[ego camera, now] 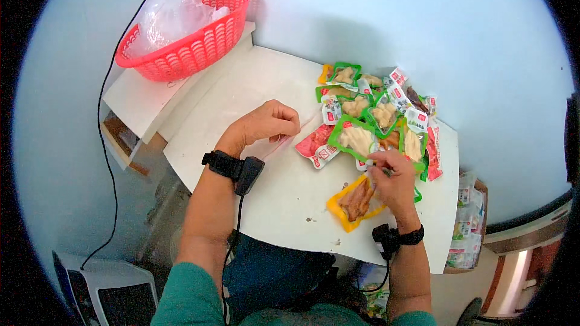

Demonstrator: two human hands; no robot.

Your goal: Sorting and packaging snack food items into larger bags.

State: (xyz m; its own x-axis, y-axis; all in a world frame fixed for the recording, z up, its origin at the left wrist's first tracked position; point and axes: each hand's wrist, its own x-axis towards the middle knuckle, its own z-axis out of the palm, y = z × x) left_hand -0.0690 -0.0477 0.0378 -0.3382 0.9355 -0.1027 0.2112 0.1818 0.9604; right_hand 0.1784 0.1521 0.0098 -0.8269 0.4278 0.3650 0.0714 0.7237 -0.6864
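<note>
My left hand [276,122] pinches the edge of a thin clear plastic bag [272,148] over the white table [267,190]. My right hand [392,176] has thumb and fingertips together at the top of a yellow-edged vacuum food packet [355,203] with brown contents, which hangs tilted below it. Just beyond the right hand lies a heap of sealed snack packets: a green-edged packet with pale contents [355,138], another green-edged one [384,115], a red packet [317,142] on the near left side and a red one [433,154] at the right.
A red plastic basket [195,52] holding clear plastic bags [170,22] stands on a raised white shelf [145,99] at the upper left. Beyond the table's right edge is a cardboard box [480,226] of bagged packets. A black cable [102,136] hangs at the left.
</note>
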